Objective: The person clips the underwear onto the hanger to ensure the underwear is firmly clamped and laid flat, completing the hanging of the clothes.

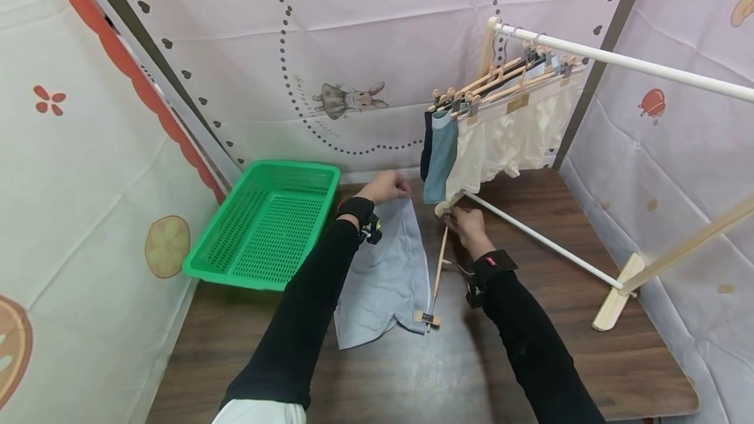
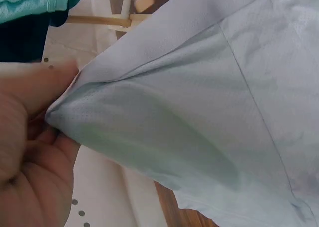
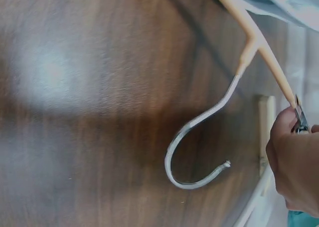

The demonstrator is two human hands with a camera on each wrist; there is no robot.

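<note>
A pale blue pair of shorts (image 1: 385, 267) lies flat on the dark wooden table (image 1: 412, 371). My left hand (image 1: 385, 186) pinches its far edge, and the left wrist view shows the pale blue fabric (image 2: 199, 122) gathered between thumb and fingers (image 2: 35, 152). A wooden clip hanger (image 1: 437, 267) lies beside the shorts, its near clip (image 1: 427, 320) at the cloth's corner. My right hand (image 1: 465, 222) grips the hanger's far end; in the right wrist view the fingers (image 3: 294, 162) hold the clip end of the wooden hanger (image 3: 259, 43) with its metal hook (image 3: 199, 147) lying on the table.
A green plastic basket (image 1: 268, 228) sits at the table's left. A white-railed drying rack (image 1: 548, 241) stands at the right, carrying several hangers with dark, teal and cream shorts (image 1: 501, 136). Printed fabric walls enclose the table on three sides.
</note>
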